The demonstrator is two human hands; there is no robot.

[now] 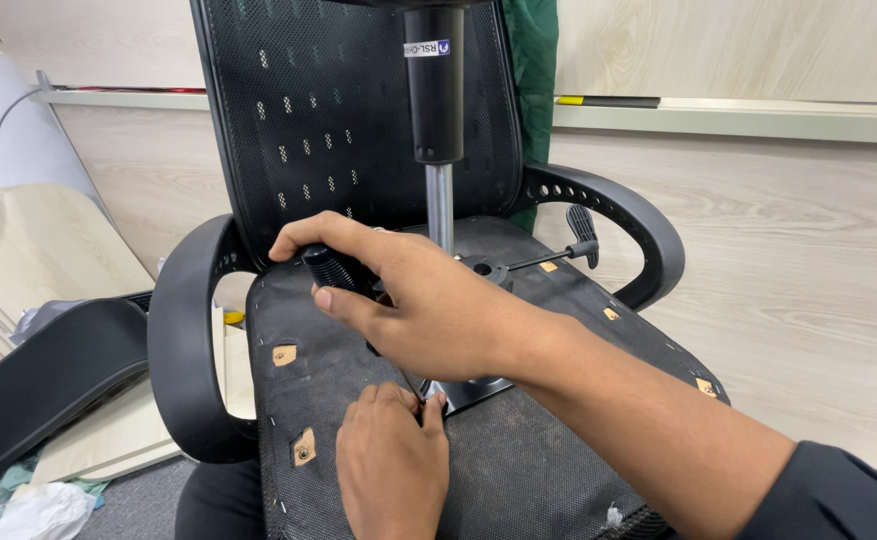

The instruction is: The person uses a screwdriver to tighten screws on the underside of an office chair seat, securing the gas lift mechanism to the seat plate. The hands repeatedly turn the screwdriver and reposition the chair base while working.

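Head cam had the office chair (359,150) flipped, underside up. Right hand (414,300) was wrapped around a ribbed black tool handle (334,268), fingers curled tight on it. Left hand (391,465) pinched the tool tip at the metal plate (469,392), fingertips pressed together.

upturned black office chair (339,120), seat underside (519,450) facing up. right hand (429,310) grips a ribbed black screwdriver handle (334,268) near the metal mechanism plate (469,390). left hand (391,460) pinches at the plate's near edge. gas lift cylinder (435,90) stands upright behind.
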